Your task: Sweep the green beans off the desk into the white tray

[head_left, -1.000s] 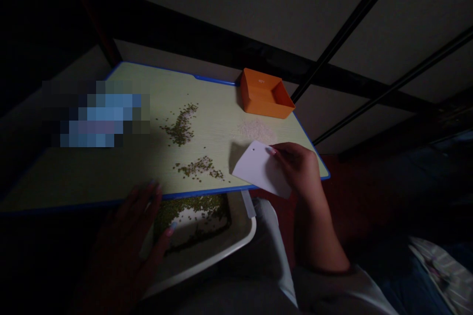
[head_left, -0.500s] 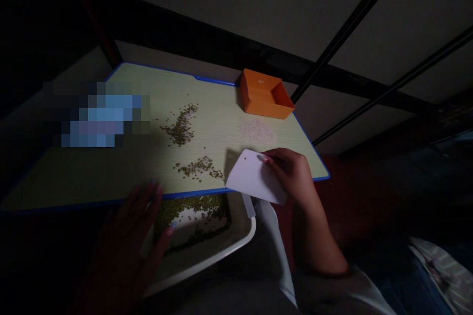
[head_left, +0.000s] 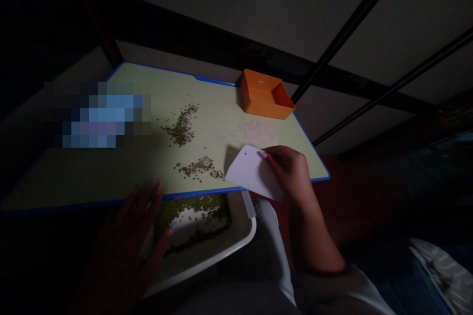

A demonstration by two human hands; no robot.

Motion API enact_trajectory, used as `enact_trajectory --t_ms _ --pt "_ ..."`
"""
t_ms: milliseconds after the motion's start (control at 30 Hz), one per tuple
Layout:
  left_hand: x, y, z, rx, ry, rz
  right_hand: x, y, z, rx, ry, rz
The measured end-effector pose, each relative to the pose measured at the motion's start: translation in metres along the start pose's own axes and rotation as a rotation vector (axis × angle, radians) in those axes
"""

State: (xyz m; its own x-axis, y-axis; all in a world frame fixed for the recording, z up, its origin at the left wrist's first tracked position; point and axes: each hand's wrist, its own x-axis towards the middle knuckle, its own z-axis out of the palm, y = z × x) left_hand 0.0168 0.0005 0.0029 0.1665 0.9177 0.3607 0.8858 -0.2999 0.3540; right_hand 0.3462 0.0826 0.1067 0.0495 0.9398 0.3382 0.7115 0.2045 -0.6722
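Now the white card (head_left: 247,172) overhangs the near edge of the desk (head_left: 148,157), toward the right corner, pinched between thumb and fingers of the right hand (head_left: 290,172), with green grains (head_left: 197,168) just left and a pale pile (head_left: 257,130) beyond. The left hand (head_left: 133,231), thumb spread from its fingers, is at the near edge beside a white tub (head_left: 207,262); an orange box (head_left: 268,106) stands at the far right corner.

White card (head_left: 249,170) partly hidden by fingers (head_left: 284,152), blue object (head_left: 105,115) pixelated, orange box (head_left: 268,109) lettering (head_left: 261,81) unreadable
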Motion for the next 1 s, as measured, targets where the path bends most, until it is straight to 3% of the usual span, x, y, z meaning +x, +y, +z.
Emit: enact_trajectory --t_ms 333,1000 --pt "-0.001 0.001 0.001 -0.01 -0.002 -0.004 -0.002 -0.005 -0.003 0.043 -0.043 -0.044" --pt "-0.001 -0.001 -0.001 -0.005 -0.001 0.016 -0.013 -0.012 0.001 -0.12 0.04 -0.044"
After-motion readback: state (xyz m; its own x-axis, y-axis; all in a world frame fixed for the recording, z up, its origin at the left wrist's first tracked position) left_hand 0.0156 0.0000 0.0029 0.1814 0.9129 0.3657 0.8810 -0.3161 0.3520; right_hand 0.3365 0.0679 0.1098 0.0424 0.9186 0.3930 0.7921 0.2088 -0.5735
